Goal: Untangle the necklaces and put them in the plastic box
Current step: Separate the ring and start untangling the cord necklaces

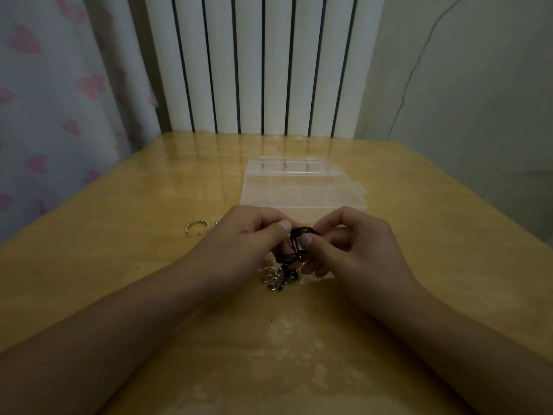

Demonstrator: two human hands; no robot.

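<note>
Working the knot is the step in hand, as I judge it, and both hands are already committed to it. My left hand (pixel 254 232) pinches the dark cord of the tangled necklaces (pixel 294 247) between thumb and forefinger, and my right hand (pixel 344 241) pinches the same bundle from the other side, thumb pressed near a small shiny clasp or bead at the top of the cord. Neither grip is wide; both are tight pinches on the tangle, held just above the table (pixel 119 250).

Below the two pinches the rest of the tangle hangs down to the wood, where a silver flower-shaped pendant (pixel 273 278) and some darker links lie (I cannot tell how many strands are caught together there). Beyond the grip, past my knuckles, the clear plastic box (pixel 302 187) stands open and looks empty so far.

To do this well I would keep the left pinch as the anchor and let the right one tease a single loop outward, slackening instead of pulling, since a hard tug would likely cinch the knot. Letting the pendant rest on the table should keep its weight off the cord.

Off to the left of the left pinch lies a small silver ring (pixel 197 227), apart from the tangle.
</note>
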